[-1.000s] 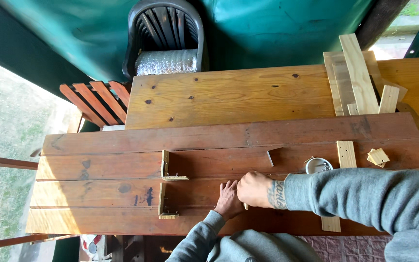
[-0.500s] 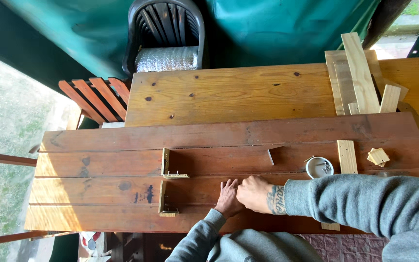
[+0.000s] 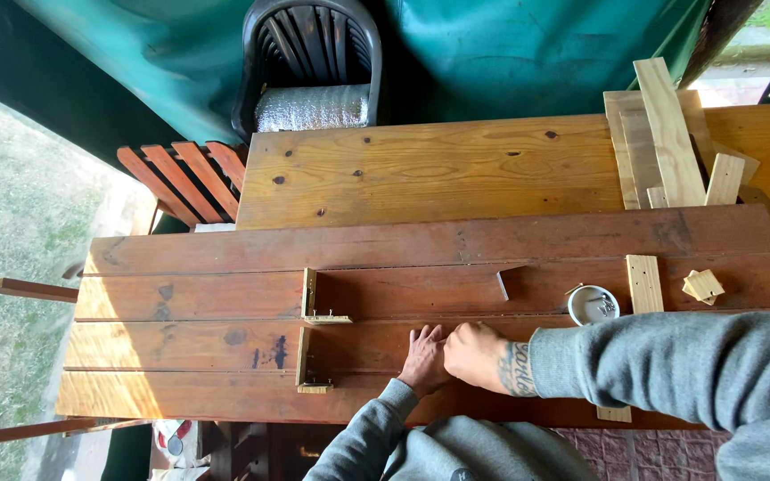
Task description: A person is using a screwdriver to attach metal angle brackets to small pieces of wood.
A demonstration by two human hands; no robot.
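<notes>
1. Down at the near edge of the dark plank surface (image 3: 456, 245), both hands meet side by side, touching each other.
2. The left hand (image 3: 422, 356) lies flat on the planks, its grip spread, fingers pointing away from the person and pinching nothing that can be seen.
3. The right hand (image 3: 477, 354) is curled into a loose fist, its grip pressed together, knuckles against the left hand; whether anything small sits inside it cannot be told.
4. Both arms wear grey sleeves, the right one (image 3: 670, 365) crossing in from the right side.
5. To the left of the hands, two small wooden brackets stand on the planks: the upper bracket (image 3: 315, 303) and, just below it, the lower bracket (image 3: 307, 365).
6. A small round tin (image 3: 593, 305) with screws in it sits to the right of the hands, beyond the sleeve, just beside a short pale wood block (image 3: 644, 283).
7. A small pale cube-like offcut (image 3: 702, 286) lies near that block, further right.
8. Behind the dark planks lies a lighter pine board (image 3: 430, 174), with loose pale slats (image 3: 666, 134) stacked at its right end.
9. A black plastic chair (image 3: 309, 53) holding a silver roll (image 3: 312, 107) stands beyond, against a green tarp (image 3: 510, 44).
</notes>
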